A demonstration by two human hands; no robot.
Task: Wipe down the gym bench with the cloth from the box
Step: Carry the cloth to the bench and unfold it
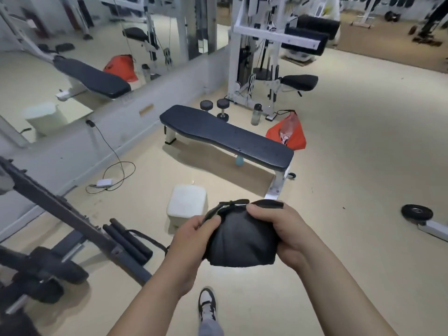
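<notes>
A dark folded cloth [241,236] is held up in front of me with both hands. My left hand [194,238] pinches its left edge, and my right hand [281,229] grips its right side with the thumb on top. The flat gym bench [225,135], black padded with white legs, stands on the floor a few steps ahead, running from upper left to lower right. A white box [187,204] sits on the floor between me and the bench, just beyond my hands.
An orange bag [291,135], a water bottle [257,115] and two dumbbells [215,106] lie behind the bench. A white weight machine [257,57] stands beyond. A dark rack [60,214] is at my left, a weight plate [417,212] at right, a charger and cable [106,181] by the mirrored wall.
</notes>
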